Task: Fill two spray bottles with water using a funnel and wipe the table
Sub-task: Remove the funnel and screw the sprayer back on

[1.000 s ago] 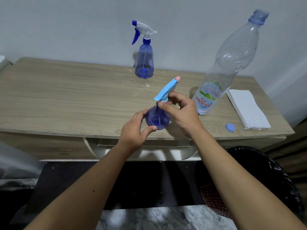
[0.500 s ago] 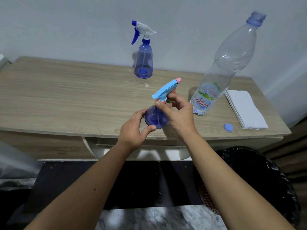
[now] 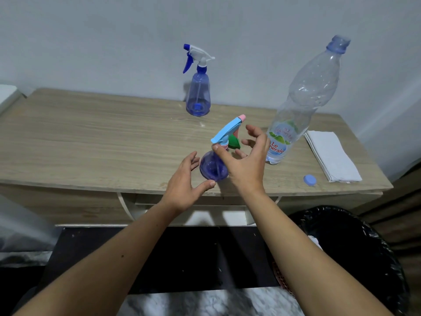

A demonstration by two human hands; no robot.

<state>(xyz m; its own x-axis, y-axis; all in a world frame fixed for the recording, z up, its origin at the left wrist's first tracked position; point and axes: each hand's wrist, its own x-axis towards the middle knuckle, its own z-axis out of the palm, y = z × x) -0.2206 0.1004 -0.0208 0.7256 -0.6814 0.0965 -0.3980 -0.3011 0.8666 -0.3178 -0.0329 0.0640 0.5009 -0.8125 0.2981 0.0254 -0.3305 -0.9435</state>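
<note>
A small purple spray bottle (image 3: 213,168) with a light-blue trigger head and pink nozzle stands near the front edge of the wooden table (image 3: 91,142). My left hand (image 3: 182,188) is beside its left with fingers spread, the thumb close to the base. Over and to the right of the bottle, my right hand (image 3: 246,165) has its fingers fanned out and its thumb by the bottle's neck. A green funnel (image 3: 234,142) shows partly behind the trigger head. A second blue spray bottle (image 3: 197,96) with a white head stands at the back by the wall.
A large clear water bottle (image 3: 303,96) stands uncapped right of my right hand, with little water in it. Its blue cap (image 3: 309,180) lies near the front edge, beside a folded white cloth (image 3: 332,160). A black-lined bin (image 3: 364,258) sits on the floor at right.
Both hands were closed around the small spray bottle and its head. Now the fingers have spread away from it, and the bottle stands on its own.
</note>
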